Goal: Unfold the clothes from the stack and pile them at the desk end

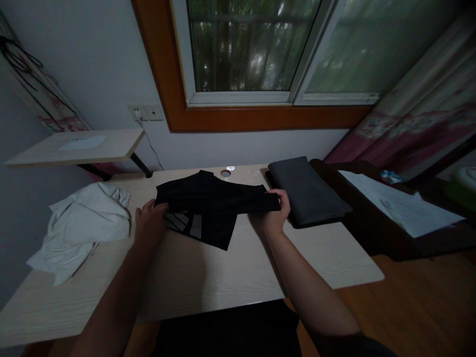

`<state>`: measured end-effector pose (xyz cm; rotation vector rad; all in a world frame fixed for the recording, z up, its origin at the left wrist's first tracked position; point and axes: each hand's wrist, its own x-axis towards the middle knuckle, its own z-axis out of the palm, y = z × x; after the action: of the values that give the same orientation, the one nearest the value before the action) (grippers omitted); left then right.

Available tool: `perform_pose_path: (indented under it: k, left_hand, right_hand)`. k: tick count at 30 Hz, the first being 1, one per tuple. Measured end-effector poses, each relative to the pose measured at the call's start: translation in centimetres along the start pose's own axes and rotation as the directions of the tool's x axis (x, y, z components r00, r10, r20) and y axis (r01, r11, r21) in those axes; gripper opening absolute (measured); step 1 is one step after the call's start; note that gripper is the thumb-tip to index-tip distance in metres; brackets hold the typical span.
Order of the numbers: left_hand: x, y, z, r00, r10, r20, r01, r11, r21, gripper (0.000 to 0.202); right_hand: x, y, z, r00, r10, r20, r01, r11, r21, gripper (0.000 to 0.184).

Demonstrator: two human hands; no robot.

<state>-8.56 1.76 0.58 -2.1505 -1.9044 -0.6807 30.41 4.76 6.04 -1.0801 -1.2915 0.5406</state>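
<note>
The black shirt is over the middle of the table, closer to the far edge than to the near one. It runs wide in a doubled band between the two hands, while a flap with a grey print slants toward the near edge. Gripping both ends likely keeps the cloth straight and its layers together; whether the band is lifted off the table is hard to tell.

The left hand has its grip closed on the left end, fingers curled over the cloth beside the print. The right hand grips the right end, thumb along the outer side, the other fingers mostly hidden. Both forearms reach in over the near edge, the left slanting inward from the left, the right angled in from the right corner, so the pull probably comes evenly from each side.

A white cloth lies crumpled near the left edge, and a grey folded bundle sits by the far right corner, just beside the right hand. Both seem set aside, giving the shirt room between them.
</note>
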Motion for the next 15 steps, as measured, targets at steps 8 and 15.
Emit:
perform_pose_path:
  k: [8,15]
  left_hand:
    - [0.3,-1.2,-0.5,0.999,0.025,-0.033,-0.019,0.982,0.188,0.024]
    - [0.4,1.9,-1.0,0.980,0.179,-0.087,-0.176,0.984,0.041,0.021]
  right_hand:
    - [-0.1,2.1,-0.1,0.977,0.078,0.201,-0.089,0.995,0.047,0.028]
    - [-1.0,3.7,0.8,0.869,0.000,0.494,0.049,0.995,-0.087,0.024]
